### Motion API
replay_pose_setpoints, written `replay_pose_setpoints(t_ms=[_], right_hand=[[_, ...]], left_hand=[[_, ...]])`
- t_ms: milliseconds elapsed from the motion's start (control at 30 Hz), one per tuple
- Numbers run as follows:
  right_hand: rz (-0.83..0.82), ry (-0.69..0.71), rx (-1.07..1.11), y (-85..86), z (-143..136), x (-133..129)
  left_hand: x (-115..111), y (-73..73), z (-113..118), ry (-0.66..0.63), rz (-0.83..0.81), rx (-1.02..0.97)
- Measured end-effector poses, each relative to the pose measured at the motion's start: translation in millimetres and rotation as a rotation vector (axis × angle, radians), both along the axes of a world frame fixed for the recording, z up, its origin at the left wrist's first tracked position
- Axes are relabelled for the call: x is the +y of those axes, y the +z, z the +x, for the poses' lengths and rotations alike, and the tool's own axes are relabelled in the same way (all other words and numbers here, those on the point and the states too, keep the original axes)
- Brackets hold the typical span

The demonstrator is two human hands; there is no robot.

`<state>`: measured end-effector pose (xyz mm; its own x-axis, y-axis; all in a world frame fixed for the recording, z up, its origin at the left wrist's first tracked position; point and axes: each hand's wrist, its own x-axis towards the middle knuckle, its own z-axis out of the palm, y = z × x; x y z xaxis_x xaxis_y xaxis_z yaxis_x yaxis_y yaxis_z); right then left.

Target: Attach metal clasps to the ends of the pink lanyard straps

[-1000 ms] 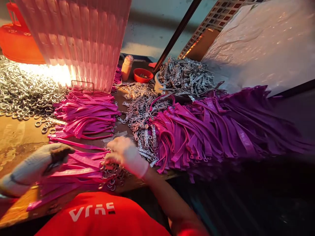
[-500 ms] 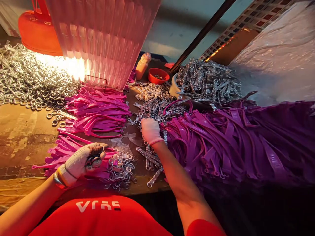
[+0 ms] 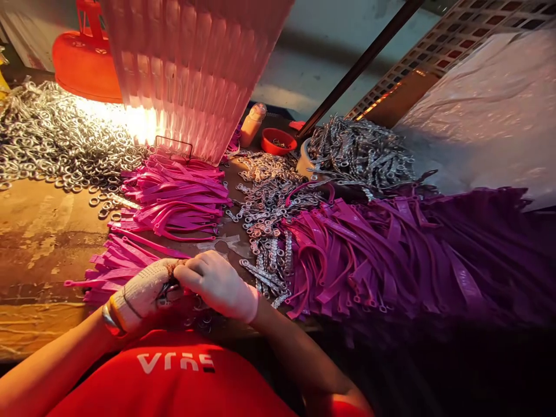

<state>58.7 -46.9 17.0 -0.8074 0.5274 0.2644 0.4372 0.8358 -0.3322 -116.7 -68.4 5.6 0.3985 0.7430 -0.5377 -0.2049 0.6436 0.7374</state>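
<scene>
My left hand (image 3: 145, 289), in a stained knit glove, is closed over the near bundle of pink straps (image 3: 117, 260). Dark metal shows at its fingers, but I cannot tell what it is. Against its fingertips press the closed fingers of my right hand (image 3: 219, 284), in a thin white glove; whatever they pinch is hidden. Under the hands, small metal rings at the strap ends are mostly in shadow. Right of my right hand lie silver ring-ended strips (image 3: 264, 275) in a loose heap. Beside them spreads a large pile of purple straps (image 3: 365, 255).
A lit orange lamp (image 3: 87, 72) and a ribbed translucent sheet (image 3: 191, 75) stand at the back left, near heaped silver rings (image 3: 52, 139). Behind are a bottle (image 3: 252, 124), a red bowl (image 3: 278, 142) and a tub piled with silver strips (image 3: 360, 156). A dark pole (image 3: 360, 63) slants across.
My right hand has come from the heap of silver strips, leftward and toward me, to meet my left hand. The left hand stays closed in nearly the same place.
</scene>
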Motion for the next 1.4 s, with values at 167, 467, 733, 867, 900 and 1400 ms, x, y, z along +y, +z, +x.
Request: replay_pose_setpoints(t_ms=[167, 467, 733, 867, 900, 1400], right_hand=[[-0.692, -0.480, 0.702, -2.5, -2.4, -12.0], [-1.200, -0.596, 0.913, 2.3, -7.0, -28.0], [-0.403, -0.492, 0.426, -11.8, -8.6, -36.1], [-0.046, -0.550, 0.150, -11.7, -10.8, -38.0], [-0.017, -0.546, 0.119, -11.0, -10.0, -39.4], [-0.158, -0.514, -0.207, -51.9, 25.7, 55.5]], left_hand=[[-2.7, 6.9, -0.1, 0.216, 0.044, -0.165], [-17.4, 8.2, -5.6, 0.111, 0.196, 0.033], [-22.9, 2.1, -4.8, 0.064, 0.329, 0.167], [-26.9, -3.5, -0.3, 0.081, 0.171, 0.016], [-26.7, -3.1, 1.0, 0.084, 0.132, -0.009], [15.1, 15.7, 15.4, -0.077, 0.125, 0.197]])
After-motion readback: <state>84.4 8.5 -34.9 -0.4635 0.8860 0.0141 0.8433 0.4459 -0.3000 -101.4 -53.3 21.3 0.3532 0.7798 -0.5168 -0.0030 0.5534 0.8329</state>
